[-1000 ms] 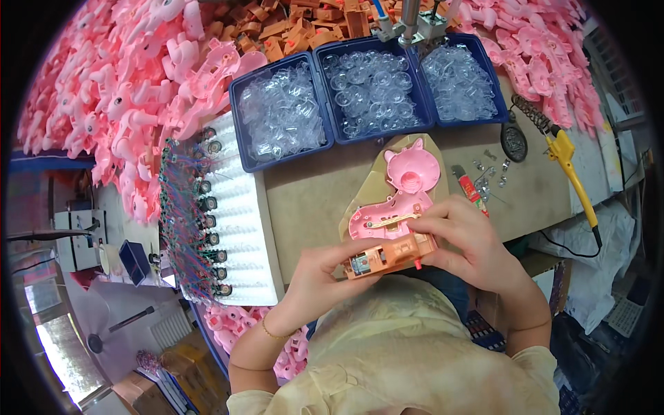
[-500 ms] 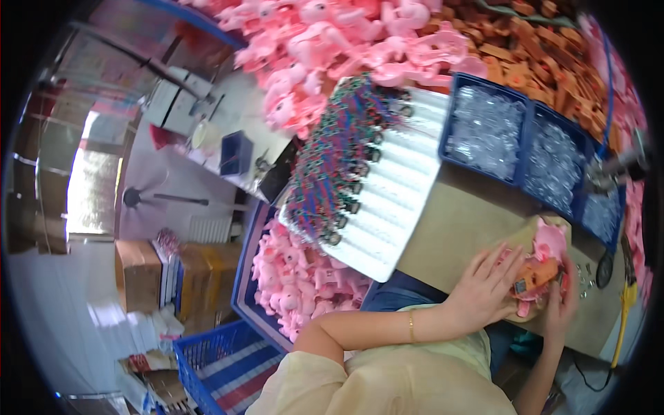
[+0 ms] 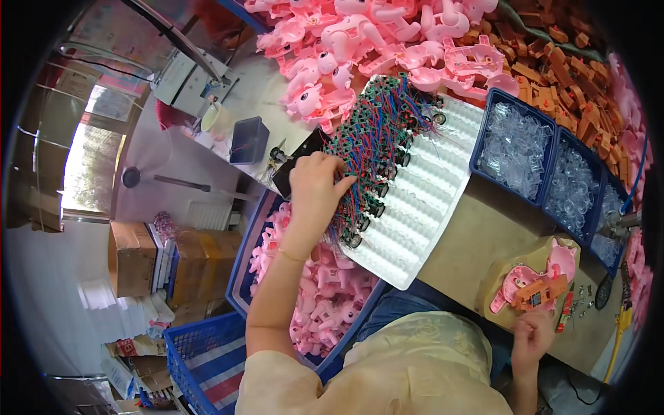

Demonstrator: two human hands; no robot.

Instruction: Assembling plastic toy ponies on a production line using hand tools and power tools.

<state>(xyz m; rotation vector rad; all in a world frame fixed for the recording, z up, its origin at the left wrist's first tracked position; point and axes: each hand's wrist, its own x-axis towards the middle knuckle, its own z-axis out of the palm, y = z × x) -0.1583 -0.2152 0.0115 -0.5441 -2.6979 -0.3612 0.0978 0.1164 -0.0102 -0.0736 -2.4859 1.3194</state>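
Note:
My left hand (image 3: 315, 190) reaches over the left side of a heap of small green circuit boards with red and blue wires (image 3: 377, 131). Its thumb and forefinger stand apart at the wires; the other fingertips are hidden. The heap lies on a ridged white tray (image 3: 432, 187). My right hand (image 3: 532, 339) is curled at the near edge of the bench, and whatever its fingers may hold is hidden. Just beyond it, a pink toy animal shell (image 3: 560, 259) lies in a tan holder (image 3: 492, 275), with an orange plastic housing (image 3: 539, 293) across it. A red-handled tool (image 3: 566, 308) lies beside the holder.
Blue bins (image 3: 515, 142) of clear plastic parts stand at the right. Behind them are piled pink shells (image 3: 360, 38) and orange housings (image 3: 574, 90). A blue-rimmed crate (image 3: 238, 283) of pink parts sits at the left, near a blue basket (image 3: 183, 356). Small metal parts (image 3: 583, 297) lie on the bench.
My left hand has left the pink shell and moved far left to the wired boards. My right hand has drawn back toward me from the shell, which now lies uncovered with the orange housing.

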